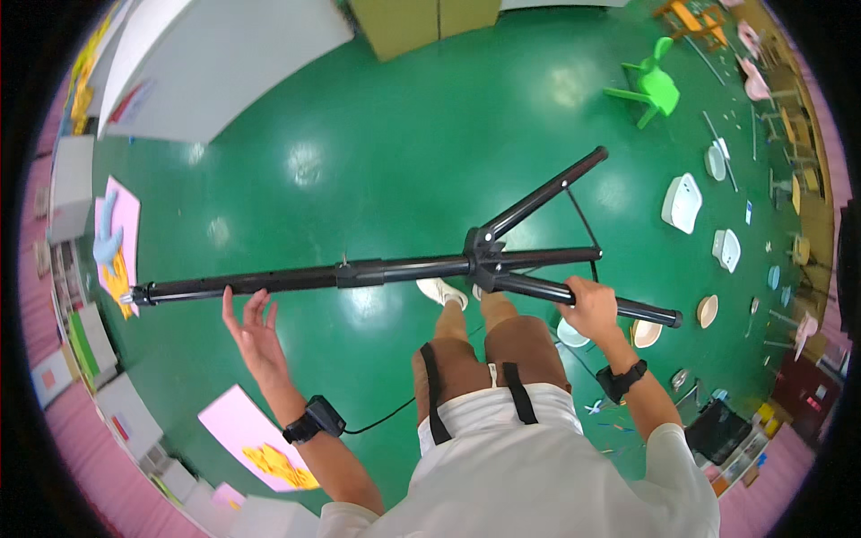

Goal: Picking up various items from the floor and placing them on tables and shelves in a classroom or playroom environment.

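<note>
And here's the green floor [395,170], glossy all over (just look at those bright patches!), with a bright green chair [660,88] standing toward the right. Nearer in come a pale bowl [715,165], a larger white basin [682,204], a smaller white basin [726,251], and a round cream bowl [708,311], all well apart from the chair!

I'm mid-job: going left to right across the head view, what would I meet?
Upper pink board, left hand, black collar, black central joint, right hand around a black stand leg, larger white basin, smaller white basin.
</note>
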A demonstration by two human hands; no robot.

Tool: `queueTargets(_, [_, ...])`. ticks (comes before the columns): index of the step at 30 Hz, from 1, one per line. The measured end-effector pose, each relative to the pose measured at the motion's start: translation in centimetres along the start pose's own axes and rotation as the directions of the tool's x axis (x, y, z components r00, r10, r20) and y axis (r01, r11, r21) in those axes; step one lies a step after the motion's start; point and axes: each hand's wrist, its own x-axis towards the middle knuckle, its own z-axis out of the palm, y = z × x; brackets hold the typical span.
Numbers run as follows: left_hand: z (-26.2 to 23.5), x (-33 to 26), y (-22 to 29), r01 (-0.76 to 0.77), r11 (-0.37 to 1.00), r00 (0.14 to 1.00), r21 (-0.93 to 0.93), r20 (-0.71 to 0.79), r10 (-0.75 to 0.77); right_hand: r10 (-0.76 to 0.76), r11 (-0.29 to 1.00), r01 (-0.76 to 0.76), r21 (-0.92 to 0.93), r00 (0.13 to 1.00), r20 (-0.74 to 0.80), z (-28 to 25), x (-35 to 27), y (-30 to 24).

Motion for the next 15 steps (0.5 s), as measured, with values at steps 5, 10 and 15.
queueTargets(5, [-3.3,2.1,-0.3,0.263,0.956,0.921,0.129,-0.329,-0.209,0.082,0.995,-0.078,0.061,0.995,-0.054,-2.2,-4.8,0.5])
queueTargets(10, [6.7,2.4,3.3,0.304,0.906,0.933,-0.295,0.284,-0.22,0.148,0.983,-0.127,0.13,0.974,-0.17,-5.2,-8.5,3.3])
queueTargets(15, [14.7,6.0,5.1,0.125,0.871,0.949,-0.475,0.313,0.034,0.233,0.965,-0.196,0.176,0.947,-0.222,-7.6,-10.6,6.8])
